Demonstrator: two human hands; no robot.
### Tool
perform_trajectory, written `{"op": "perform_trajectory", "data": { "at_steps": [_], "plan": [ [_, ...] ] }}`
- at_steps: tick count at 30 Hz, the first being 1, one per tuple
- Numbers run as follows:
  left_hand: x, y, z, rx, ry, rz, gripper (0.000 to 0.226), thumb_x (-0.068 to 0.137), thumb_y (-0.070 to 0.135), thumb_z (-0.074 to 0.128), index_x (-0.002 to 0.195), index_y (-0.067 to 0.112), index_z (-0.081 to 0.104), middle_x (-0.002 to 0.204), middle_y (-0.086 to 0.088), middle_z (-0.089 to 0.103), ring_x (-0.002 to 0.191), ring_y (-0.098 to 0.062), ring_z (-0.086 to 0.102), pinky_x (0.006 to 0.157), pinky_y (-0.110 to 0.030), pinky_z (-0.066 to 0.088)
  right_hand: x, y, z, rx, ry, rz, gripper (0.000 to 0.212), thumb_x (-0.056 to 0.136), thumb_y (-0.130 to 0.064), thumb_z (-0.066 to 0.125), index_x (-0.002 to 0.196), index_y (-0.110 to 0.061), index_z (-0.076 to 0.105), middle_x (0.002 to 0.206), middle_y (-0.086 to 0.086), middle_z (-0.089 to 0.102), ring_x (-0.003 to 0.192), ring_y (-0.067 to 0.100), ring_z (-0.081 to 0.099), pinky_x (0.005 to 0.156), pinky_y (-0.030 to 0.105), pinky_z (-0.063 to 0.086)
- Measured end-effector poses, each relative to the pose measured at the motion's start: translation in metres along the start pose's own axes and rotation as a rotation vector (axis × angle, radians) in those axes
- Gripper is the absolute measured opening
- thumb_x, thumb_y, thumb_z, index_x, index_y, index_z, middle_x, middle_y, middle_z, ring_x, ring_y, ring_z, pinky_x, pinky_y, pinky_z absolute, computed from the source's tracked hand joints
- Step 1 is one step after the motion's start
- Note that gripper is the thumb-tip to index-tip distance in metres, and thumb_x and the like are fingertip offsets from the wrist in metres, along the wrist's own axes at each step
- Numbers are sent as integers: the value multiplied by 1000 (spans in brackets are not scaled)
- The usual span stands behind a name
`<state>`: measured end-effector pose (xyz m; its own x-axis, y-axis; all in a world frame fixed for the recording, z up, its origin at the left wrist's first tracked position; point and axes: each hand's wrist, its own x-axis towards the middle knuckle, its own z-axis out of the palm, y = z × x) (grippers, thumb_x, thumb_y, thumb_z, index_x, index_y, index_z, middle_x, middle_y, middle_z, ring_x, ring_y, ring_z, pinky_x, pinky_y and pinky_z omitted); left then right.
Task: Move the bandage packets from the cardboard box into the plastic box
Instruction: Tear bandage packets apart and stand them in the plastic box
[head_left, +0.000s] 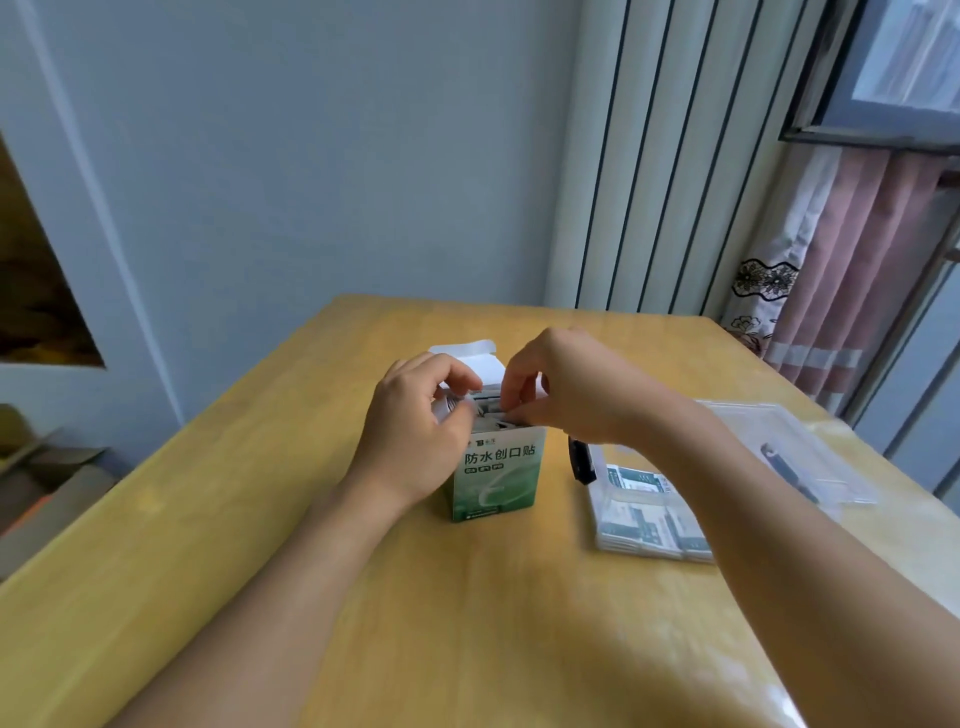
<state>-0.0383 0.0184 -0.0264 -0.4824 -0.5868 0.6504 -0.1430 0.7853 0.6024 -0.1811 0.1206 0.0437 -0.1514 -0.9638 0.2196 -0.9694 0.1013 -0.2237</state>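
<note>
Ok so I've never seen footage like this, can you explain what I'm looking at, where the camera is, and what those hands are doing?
There is no machine here. A camera worn on a person's head looks forward and down, so you see their own two arms. On the yellow table stands a green and white cardboard box, its top flap open. The left hand grips the box near its top, and the right hand reaches into the opening, its fingers pinching at the bandage packets inside. To the right lies a clear plastic box already holding some packets, with its clear lid further right.

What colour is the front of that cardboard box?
Green fading to white, with white lettering on the cardboard box, seen in the head view.
</note>
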Motion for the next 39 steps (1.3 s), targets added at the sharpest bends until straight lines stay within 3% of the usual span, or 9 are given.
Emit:
{"op": "perform_trajectory", "data": {
  "at_steps": [6,13,18,23,26,29,32,35,39],
  "plan": [
    [-3,1,2,-8,21,-21,24,82,-2,67,87,21,70,89,15,67,94,-15,54,75,-6,36,0,2,3,-16,-7,-41,2,89,-19,71,88,-20,72,69,-20,55,61,-3,48,51,9,34],
    [-1,3,2,-8,-28,-30,23,88,4,66,89,27,69,93,18,65,96,-9,48,73,-3,31,-2,13,-5,195,-42,-2,19,83,-10,77,98,-22,73,85,-7,76,72,0,67,61,9,47],
    [-1,1,1,-9,-50,-45,18,89,7,66,92,25,70,96,19,65,98,-8,47,71,-4,31,-1,12,4,293,-60,33,19,84,-9,76,94,-25,72,84,-6,78,82,23,76,70,50,61],
    [-1,2,0,-29,-61,-55,21,90,9,66,88,29,69,92,23,62,95,1,47,69,-4,30,-2,13,3,335,-61,40,15,85,-13,77,91,-25,71,85,-5,79,83,21,76,65,55,59],
    [0,2,1,-46,-73,-67,20,91,10,66,89,30,69,92,22,62,96,4,46,69,-7,30,-1,14,5,317,-33,29,19,85,-8,75,91,-26,72,82,-3,78,80,26,75,64,51,60],
    [-1,2,1,-43,-71,-76,21,91,9,65,90,30,68,94,21,62,96,3,46,69,-6,31,0,15,4,288,73,-2,20,86,-7,73,97,-24,72,82,-1,76,73,19,73,59,30,60],
    [-2,2,1,-56,-66,-93,21,92,10,64,93,31,67,98,20,64,97,-2,47,71,-5,32,1,23,-4,374,171,17,17,87,-9,73,98,-22,74,79,-4,73,66,12,68,56,27,56],
    [-2,3,1,-45,-71,-89,13,99,22,58,98,27,70,101,19,65,102,-10,47,78,-3,32,-2,28,-14,379,228,17,16,90,-9,71,99,-22,74,76,-8,68,55,-1,53,54,19,44],
    [-1,7,-6,-36,-77,-58,29,92,53,55,102,30,70,103,23,63,105,-8,47,84,-17,36,-9,28,-28,606,324,35,17,89,0,68,100,-13,75,74,5,69,50,8,46,51,26,41]
  ]
}}
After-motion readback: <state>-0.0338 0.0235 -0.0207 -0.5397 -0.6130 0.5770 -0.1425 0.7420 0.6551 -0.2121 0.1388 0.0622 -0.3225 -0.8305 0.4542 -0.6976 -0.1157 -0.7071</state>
